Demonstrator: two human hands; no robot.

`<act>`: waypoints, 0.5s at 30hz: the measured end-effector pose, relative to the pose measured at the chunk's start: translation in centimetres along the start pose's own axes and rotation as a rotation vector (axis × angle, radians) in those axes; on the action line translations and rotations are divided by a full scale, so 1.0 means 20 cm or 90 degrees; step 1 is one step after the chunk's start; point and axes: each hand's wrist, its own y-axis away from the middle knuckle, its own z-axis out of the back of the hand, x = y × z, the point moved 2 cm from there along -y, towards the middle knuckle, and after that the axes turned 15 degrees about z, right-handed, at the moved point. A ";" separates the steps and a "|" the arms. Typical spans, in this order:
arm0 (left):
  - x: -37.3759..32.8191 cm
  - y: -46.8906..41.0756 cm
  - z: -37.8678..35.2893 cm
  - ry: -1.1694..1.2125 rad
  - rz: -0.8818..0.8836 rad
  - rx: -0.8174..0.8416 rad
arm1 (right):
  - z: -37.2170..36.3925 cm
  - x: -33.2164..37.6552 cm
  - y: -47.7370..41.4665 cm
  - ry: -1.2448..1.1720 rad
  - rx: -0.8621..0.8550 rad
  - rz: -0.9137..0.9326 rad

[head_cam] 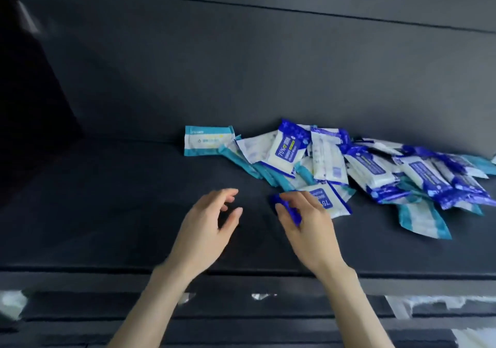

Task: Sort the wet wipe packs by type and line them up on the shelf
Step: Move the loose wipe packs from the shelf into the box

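1. The shelf board (107, 200) is seen as a dark, matt surface, smooth and without shine; its material cannot be told.
2. The back panel (241, 65) is finished in the same dull dark grey, broken only by a thin seam.
3. The blue packs (418, 176) are wrapped in thin plastic film, glossy, with soft highlights on the white faces.
4. The teal packs (208, 141) are wrapped in a like film, smooth on the face and crimped at the sealed ends.
5. The film of the nearest blue pack (330, 202) is creased and bunched where it is pinched by the right hand (308, 229).
6. The front edge (80, 280) of the shelf is shown as a paler grey strip, smooth.
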 end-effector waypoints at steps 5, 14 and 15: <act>0.03 -0.37 -0.10 -0.064 0.015 0.042 | -0.09 -0.17 -0.31 0.053 0.052 0.008; 0.04 -0.88 -0.29 -0.162 0.037 0.092 | -0.21 -0.38 -0.68 0.207 0.031 -0.148; 0.04 -0.92 -0.30 -0.189 0.040 0.100 | -0.22 -0.39 -0.70 0.211 0.037 -0.176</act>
